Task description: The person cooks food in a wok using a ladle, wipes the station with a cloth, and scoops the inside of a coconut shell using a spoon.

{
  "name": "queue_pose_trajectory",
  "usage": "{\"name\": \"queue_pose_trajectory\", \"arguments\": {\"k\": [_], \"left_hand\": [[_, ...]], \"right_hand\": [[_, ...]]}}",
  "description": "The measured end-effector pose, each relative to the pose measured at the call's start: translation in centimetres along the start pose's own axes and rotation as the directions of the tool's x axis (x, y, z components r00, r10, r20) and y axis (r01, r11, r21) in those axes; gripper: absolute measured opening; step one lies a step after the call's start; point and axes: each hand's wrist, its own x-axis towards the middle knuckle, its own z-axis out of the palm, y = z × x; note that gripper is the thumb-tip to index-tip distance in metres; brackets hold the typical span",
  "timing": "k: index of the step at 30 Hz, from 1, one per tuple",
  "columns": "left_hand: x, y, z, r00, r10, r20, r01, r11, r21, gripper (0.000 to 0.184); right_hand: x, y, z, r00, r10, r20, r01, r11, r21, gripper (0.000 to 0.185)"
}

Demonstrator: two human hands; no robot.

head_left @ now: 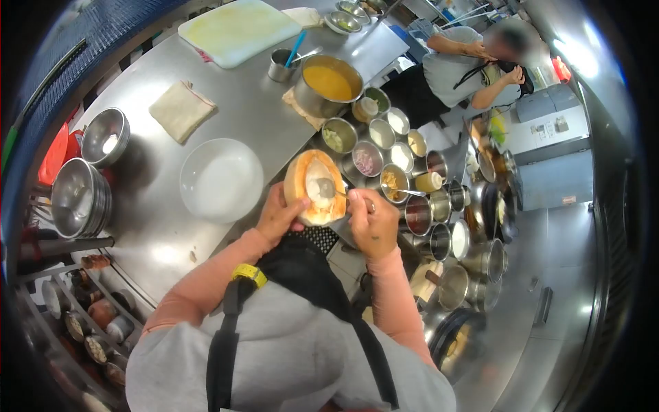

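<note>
An orange-fleshed hollowed squash [297, 180] with white contents is held at chest height, its opening facing up. My left hand [279, 213] is wrapped round its lower left side, thumb on the rim. In my right hand [373, 221] is a metal spoon [325, 187], pinched by the handle, its bowl inside the squash's opening. A white round bowl [221, 180] stands on the steel table to the left of the squash. Small metal containers with chopped ingredients, one with pink pieces [367, 158], sit just beyond and right of my right hand.
A pot of yellow liquid [332, 81], a folded cloth [182, 111] and a cutting board [247, 31] are on the steel table [144, 82]. Stacked metal bowls [77, 196] stand at the left. Another person [460, 69] stands at the upper right.
</note>
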Motion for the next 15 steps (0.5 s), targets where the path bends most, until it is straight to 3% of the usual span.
{"name": "queue_pose_trajectory", "arguments": {"k": [4, 7, 8, 9, 11, 12, 15], "left_hand": [[-0.5, 0.1, -0.1, 0.999, -0.003, 0.042, 0.002, 1.0, 0.028, 0.078], [-0.6, -0.3, -0.1, 1.0, -0.003, -0.009, 0.003, 0.999, 0.036, 0.076], [-0.7, -0.2, -0.1, 1.0, -0.008, 0.002, 0.008, 0.999, 0.035, 0.076], [-0.8, 0.0, 0.0, 1.0, -0.014, 0.009, 0.014, 0.999, 0.034, 0.077], [-1.3, 0.0, -0.1, 0.999, -0.045, 0.021, 0.044, 0.998, 0.042, 0.077], [-1.3, 0.1, -0.1, 0.998, -0.062, 0.026, 0.06, 0.997, 0.052, 0.077], [-1.3, 0.3, -0.3, 0.994, -0.102, 0.04, 0.099, 0.992, 0.077, 0.076]], "right_hand": [[0.8, 0.1, -1.5, 0.921, -0.388, 0.041, 0.389, 0.906, -0.165, 0.011], [-1.6, 3.4, -1.1, 0.999, 0.039, 0.015, -0.04, 0.995, 0.092, 0.015], [-2.3, 4.0, -0.6, 0.944, 0.331, 0.008, -0.316, 0.893, 0.321, 0.019], [-2.7, 5.7, -0.1, 0.89, 0.454, 0.045, -0.409, 0.751, 0.518, 0.021], [-4.0, 9.3, 1.1, 0.739, 0.642, 0.203, -0.499, 0.319, 0.806, 0.023], [-4.1, 8.9, 1.5, 0.722, 0.657, 0.218, -0.484, 0.255, 0.837, 0.025], [-4.6, 6.5, 0.2, 0.842, 0.539, -0.019, -0.358, 0.585, 0.728, 0.025]]}}
